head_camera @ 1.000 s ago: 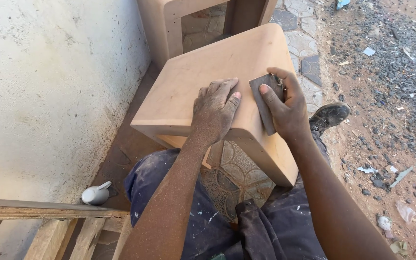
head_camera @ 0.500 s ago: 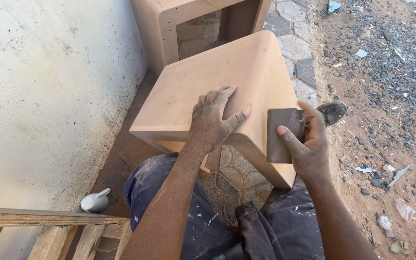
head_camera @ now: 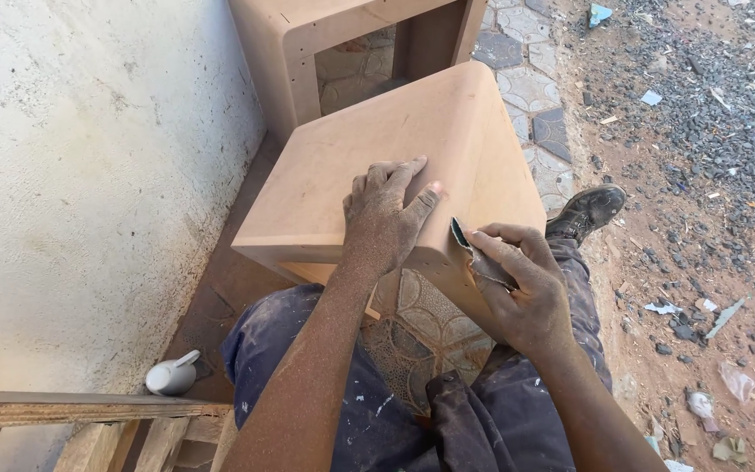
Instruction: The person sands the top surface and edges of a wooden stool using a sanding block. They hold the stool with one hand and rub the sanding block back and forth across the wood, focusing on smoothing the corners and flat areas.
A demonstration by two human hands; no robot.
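Two hands: both dusty, both on the near box (head_camera: 412, 140).
Left hand (head_camera: 386, 218): lies flat on the box top near its front edge, fingers together and straight, gripping nothing.
Right hand (head_camera: 522, 293): fingers pinched on one folded sandpaper (head_camera: 475, 255), pressed to the box's right front corner.
Boxes: two, plain brown board with rounded edges; the near one sits over the person's knees, the second box (head_camera: 325, 44) stands just behind it, open side showing.
Boot (head_camera: 589, 210): one, right of the near box.
Bottle (head_camera: 170, 376): one small white one, possibly glue, by the wall (head_camera: 72, 192).
Rail (head_camera: 80, 411): one wooden piece, lower left.
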